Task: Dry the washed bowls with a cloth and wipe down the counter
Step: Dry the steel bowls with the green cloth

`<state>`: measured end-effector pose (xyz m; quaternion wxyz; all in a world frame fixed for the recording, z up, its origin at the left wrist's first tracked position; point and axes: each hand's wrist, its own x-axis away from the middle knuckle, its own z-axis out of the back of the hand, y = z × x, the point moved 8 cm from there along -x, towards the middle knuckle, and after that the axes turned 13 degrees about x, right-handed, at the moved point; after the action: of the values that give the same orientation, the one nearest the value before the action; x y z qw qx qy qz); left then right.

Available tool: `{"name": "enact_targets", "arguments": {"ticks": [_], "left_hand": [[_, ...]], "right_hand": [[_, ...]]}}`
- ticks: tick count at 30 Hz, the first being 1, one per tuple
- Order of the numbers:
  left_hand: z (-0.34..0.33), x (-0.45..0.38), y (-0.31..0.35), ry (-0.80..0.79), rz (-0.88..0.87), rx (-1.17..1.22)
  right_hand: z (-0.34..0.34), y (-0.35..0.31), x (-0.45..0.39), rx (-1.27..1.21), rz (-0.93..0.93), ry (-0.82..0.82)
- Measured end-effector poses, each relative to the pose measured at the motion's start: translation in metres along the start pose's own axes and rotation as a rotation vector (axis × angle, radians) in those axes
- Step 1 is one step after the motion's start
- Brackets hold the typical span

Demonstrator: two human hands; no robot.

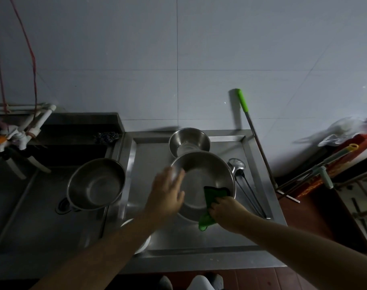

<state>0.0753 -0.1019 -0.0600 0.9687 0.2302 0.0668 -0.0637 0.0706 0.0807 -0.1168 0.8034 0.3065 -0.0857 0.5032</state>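
Note:
A large steel bowl (pixel 203 174) is tilted above the steel counter (pixel 153 155) at centre. My left hand (pixel 168 193) steadies its left rim, fingers spread against the outside. My right hand (pixel 226 212) grips a green cloth (pixel 211 197) that is pressed over the bowl's near right rim and into its inside. A second steel bowl (pixel 188 141) stands behind it near the wall. A third steel bowl (pixel 96 184) sits at the sink's right edge.
The sink (pixel 27 201) with white taps (pixel 21 135) lies to the left. Two ladles (pixel 241 174) lie right of the held bowl. A green-handled mop pole (pixel 253 132) leans on the wall. A white plate edge (pixel 145 243) shows under my left forearm. A rack stands at far right.

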Motion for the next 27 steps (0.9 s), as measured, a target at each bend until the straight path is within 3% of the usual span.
{"name": "enact_targets", "arguments": {"ticks": [2, 3, 9, 13, 15, 18, 20, 24, 27], "left_hand": [[-0.017, 0.024, 0.042, -0.102, -0.331, -0.026], [-0.023, 0.034, 0.054, -0.188, -0.377, -0.042], [-0.065, 0.046, 0.051, -0.615, -0.392, -0.325], [-0.062, 0.046, 0.044, -0.625, -0.444, -0.414], [-0.057, 0.044, 0.036, -0.54, -0.537, -0.465], [-0.052, 0.029, 0.013, -0.432, -0.708, -0.578], [-0.047, 0.018, 0.004, -0.459, -0.764, -0.594], [-0.045, 0.018, -0.001, -0.56, -0.601, -0.614], [-0.058, 0.033, 0.017, -0.653, -0.477, -0.475]], "right_hand": [[0.002, 0.002, 0.0, -0.018, -0.022, 0.001], [0.003, 0.002, 0.0, -0.028, -0.031, 0.0], [0.012, -0.013, 0.001, -0.009, -0.013, 0.011], [0.012, -0.023, 0.003, -0.083, -0.005, 0.035], [0.009, -0.018, 0.01, -0.093, 0.024, 0.077], [0.003, 0.006, 0.022, 0.02, 0.039, 0.082], [0.004, 0.015, 0.022, 0.088, 0.032, 0.06], [0.002, 0.006, 0.018, 0.13, 0.046, -0.038], [0.0, 0.0, 0.015, 0.038, -0.047, -0.069]]}}
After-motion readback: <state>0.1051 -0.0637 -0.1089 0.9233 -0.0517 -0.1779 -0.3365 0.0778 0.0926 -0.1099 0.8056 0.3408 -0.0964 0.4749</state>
